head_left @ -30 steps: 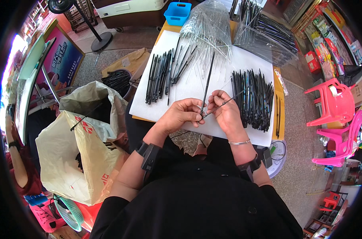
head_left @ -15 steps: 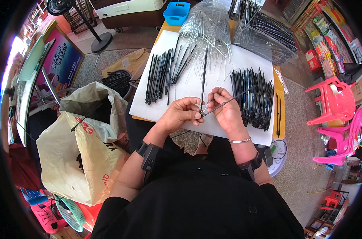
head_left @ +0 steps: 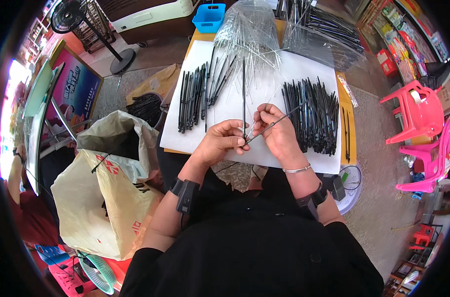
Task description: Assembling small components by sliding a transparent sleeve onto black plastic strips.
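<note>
My left hand (head_left: 220,142) is closed, pinching the joint where two slender black rods meet. One black rod (head_left: 244,94) stands away from me over the white sheet (head_left: 262,110); the other black rod (head_left: 285,116) slants up to the right, passing in front of my right hand (head_left: 277,132). The thumb and fingertips of that right hand are pressed together on a thin pale wire (head_left: 251,129) close to the joint. To the left of the hands lie black rods in a row (head_left: 193,99). A larger pile of black rods (head_left: 311,116) lies to the right.
A clear bag of thin wires (head_left: 247,34) lies at the table's far side, beside a blue basket (head_left: 208,18) and more bagged black rods (head_left: 329,32). Large open sacks (head_left: 96,208) stand at my left. Pink plastic chairs (head_left: 417,111) stand at the right.
The whole view has shifted slightly. My left hand keeps its pinch on the joint of the rods, while the right fingertips stay beside it with the thin wire.
</note>
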### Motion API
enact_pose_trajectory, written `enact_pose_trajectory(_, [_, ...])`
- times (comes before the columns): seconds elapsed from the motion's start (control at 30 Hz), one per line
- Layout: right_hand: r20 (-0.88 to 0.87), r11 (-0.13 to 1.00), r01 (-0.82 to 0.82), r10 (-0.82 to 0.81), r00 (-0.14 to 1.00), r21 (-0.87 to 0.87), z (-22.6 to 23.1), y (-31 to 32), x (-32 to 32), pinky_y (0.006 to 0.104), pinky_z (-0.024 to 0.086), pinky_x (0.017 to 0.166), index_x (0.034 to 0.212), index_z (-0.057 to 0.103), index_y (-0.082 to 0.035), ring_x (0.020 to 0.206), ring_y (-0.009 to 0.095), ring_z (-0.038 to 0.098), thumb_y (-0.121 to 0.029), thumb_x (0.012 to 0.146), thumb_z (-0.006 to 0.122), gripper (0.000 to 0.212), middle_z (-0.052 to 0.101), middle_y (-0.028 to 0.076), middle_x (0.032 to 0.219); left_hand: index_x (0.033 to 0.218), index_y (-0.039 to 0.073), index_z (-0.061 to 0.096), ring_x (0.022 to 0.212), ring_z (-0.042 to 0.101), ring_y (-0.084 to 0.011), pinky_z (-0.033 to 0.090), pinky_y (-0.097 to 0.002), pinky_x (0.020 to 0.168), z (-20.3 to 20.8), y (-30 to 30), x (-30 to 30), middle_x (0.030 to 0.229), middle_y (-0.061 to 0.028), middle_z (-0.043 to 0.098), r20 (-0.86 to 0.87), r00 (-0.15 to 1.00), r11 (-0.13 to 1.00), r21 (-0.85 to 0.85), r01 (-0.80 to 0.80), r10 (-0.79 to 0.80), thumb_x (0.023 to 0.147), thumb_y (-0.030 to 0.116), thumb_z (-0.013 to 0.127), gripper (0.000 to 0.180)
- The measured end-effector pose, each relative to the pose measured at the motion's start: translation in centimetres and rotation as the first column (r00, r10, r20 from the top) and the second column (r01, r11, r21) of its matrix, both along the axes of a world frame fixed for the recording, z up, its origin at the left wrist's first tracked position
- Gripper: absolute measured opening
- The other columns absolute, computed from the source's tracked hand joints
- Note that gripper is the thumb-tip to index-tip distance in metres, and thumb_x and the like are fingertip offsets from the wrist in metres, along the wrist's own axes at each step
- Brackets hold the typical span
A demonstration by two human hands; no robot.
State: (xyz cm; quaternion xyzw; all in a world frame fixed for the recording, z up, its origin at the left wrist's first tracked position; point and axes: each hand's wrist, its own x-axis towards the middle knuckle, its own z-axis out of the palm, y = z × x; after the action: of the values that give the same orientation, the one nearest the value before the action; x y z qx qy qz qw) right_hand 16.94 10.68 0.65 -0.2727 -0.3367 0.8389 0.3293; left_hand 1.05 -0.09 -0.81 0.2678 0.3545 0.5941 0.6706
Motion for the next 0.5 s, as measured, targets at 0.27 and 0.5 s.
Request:
enact_pose_trajectory(0.27, [-0.094, 0.999, -0.022, 0.019, 0.995, -0.033, -0.33, 0.29, 0.27, 0.0298, 0.051, 0.06, 0.101, 0.055, -0.002, 0.068, 0.015, 0.059, -0.005, 0.091, 0.05, 0.011, 0.06, 0.007, 0.083, 0.114, 0.004, 0.058, 0.07, 0.067, -0.0208, 0.056, -0.0314, 0.069, -0.14, 0.09, 0.13, 0.084, -0.0048, 0.06, -0.01, 1.0, 0.999, 0.032, -0.005, 0.006, 0.082, -0.007, 0.062, 0.034])
enact_pose_trajectory(0.5, [-0.13, 0.998, -0.047, 0.043, 0.991, -0.028, -0.55, 0.08, 0.04, 0.029, 0.052, 0.059, 0.1, 0.055, -0.001, 0.068, 0.015, 0.059, -0.006, 0.091, 0.051, 0.011, 0.06, 0.008, 0.083, 0.113, 0.004, 0.058, 0.072, 0.067, -0.0208, 0.057, -0.0301, 0.068, -0.5, -0.01, 0.09, 0.085, -0.0055, 0.061, -0.005, 1.0, 1.0, 0.021, -0.009, 0.009, 0.082, -0.007, 0.063, 0.034])
